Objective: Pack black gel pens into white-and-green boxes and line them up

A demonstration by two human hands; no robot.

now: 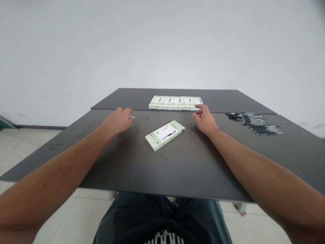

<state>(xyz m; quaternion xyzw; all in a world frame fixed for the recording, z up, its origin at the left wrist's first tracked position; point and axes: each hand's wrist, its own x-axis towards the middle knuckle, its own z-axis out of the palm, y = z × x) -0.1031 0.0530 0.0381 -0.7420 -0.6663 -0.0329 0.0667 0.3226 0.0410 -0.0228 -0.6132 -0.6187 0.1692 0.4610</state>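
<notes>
A white and green pen box [165, 135] lies flat and slanted on the dark table, between my two hands and apart from both. The pen printed on its face shows, and a flap juts slightly at its right end. My left hand [120, 120] hovers to the left of the box, fingers loosely bent and apart, with nothing clearly seen in them. To the right of the box is my right hand [205, 119], its fingers curved and parted around bare air. Its fingertips overlap the view of the end of a row of similar pen boxes [175, 102].
The row of several boxes sits farther back, near the seam between two dark tabletops [142, 169]. A spread heap of black and clear pens [254, 122] lies on the right. A pale wall [162, 44] rises behind the table.
</notes>
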